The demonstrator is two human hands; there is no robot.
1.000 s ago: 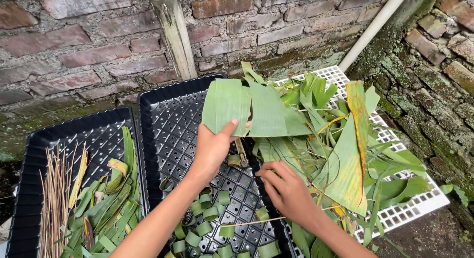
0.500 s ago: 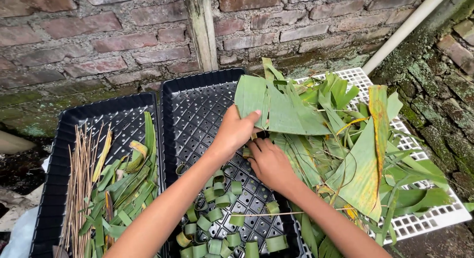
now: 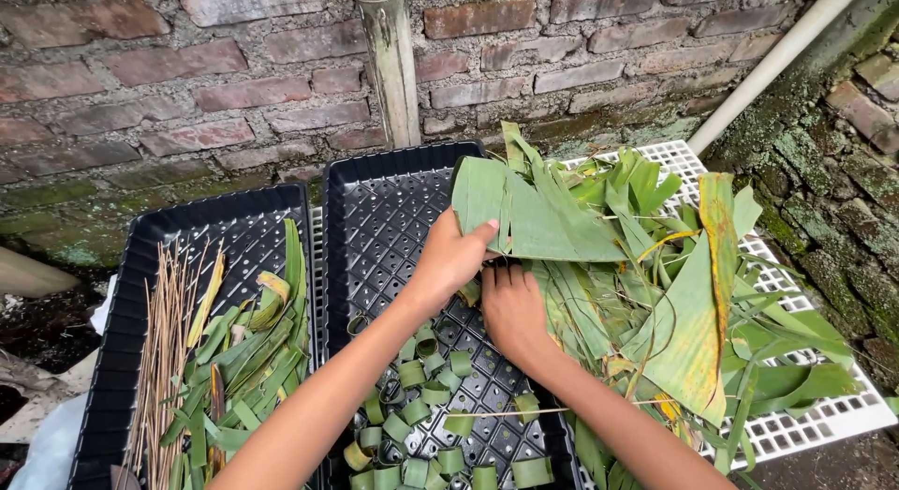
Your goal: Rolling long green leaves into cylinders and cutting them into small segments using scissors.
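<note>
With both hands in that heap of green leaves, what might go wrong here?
Two risks, perhaps. The left hand grips a broad leaf by one edge; it may tear along its ribs if pulled. The right hand is tucked under the leaf pile, so stiff edges there might scratch the fingers. Also, the pile overhangs the white tray into the black tray, so loose strips could drop among the leaf rings.

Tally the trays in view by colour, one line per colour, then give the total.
Black trays: 2, one with sticks and leaf strips, one with rolled leaf rings
White trays: 1, the grid tray under the pile of broad green leaves
Total: 3 trays
</note>
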